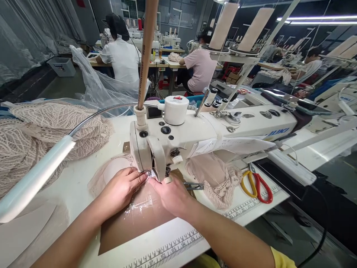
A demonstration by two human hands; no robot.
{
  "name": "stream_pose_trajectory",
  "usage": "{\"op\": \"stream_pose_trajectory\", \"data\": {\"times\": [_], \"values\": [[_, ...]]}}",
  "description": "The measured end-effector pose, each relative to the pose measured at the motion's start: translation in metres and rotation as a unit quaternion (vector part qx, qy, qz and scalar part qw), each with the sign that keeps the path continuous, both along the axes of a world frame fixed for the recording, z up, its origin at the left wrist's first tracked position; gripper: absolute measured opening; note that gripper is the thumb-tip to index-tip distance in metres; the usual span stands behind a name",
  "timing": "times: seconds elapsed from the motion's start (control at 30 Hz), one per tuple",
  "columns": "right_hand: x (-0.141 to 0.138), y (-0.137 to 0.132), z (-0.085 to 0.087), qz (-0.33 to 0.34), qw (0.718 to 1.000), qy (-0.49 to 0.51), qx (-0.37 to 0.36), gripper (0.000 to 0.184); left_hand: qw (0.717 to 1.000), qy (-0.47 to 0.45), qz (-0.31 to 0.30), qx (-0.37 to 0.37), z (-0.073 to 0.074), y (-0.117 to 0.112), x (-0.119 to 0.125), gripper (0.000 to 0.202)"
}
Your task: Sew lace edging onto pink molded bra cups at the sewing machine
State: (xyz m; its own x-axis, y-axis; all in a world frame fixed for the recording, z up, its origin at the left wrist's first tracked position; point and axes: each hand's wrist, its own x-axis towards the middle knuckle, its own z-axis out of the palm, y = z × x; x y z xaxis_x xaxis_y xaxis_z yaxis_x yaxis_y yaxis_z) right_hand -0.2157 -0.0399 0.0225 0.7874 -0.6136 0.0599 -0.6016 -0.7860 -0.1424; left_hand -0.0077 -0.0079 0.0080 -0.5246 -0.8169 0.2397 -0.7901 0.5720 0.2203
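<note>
At the sewing machine (178, 136), both my hands meet beside the needle area. My left hand (124, 186) lies over a beige lace fabric piece (97, 175) with a smooth pale panel, its fingers close together and gripping the edge by the presser foot. From the other side, my right hand (174, 195) points its thumb at the same spot, closed on the fabric; its other fingers are partly behind the machine head. Under the hands lies a brown sheet (131, 227) with shiny clear tape on it. The stitching point itself is mostly hidden by fingertips.
Lace fabric (61, 130) is heaped on the left, near a lamp (36, 178) on a bendable neck. Another lace piece (214, 175) and red-and-yellow scissors (256, 186) lie right. A printed ruler (167, 249) runs along the front edge. Thread cones (224, 26) stand behind; people sit beyond.
</note>
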Motion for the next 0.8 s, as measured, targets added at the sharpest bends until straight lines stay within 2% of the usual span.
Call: {"op": "stream_pose_trajectory", "data": {"times": [0.33,0.43,0.6,0.8], "values": [[-0.004,-0.001,-0.010,-0.020,0.998,-0.053,0.014,0.051,1.000,-0.012,0.028,-0.001,-0.006,-0.004,0.002,0.030],[-0.005,-0.001,-0.010,-0.025,0.998,-0.060,0.015,0.049,0.998,-0.035,0.041,-0.009,-0.002,-0.002,0.003,0.029],[-0.007,-0.003,-0.012,-0.024,0.997,-0.076,0.007,0.043,0.989,-0.098,0.111,-0.005,0.010,0.009,0.005,0.024],[-0.009,-0.008,-0.022,-0.037,0.996,-0.081,-0.015,0.026,0.988,-0.085,0.114,0.059,0.016,0.024,-0.005,0.030]]}}
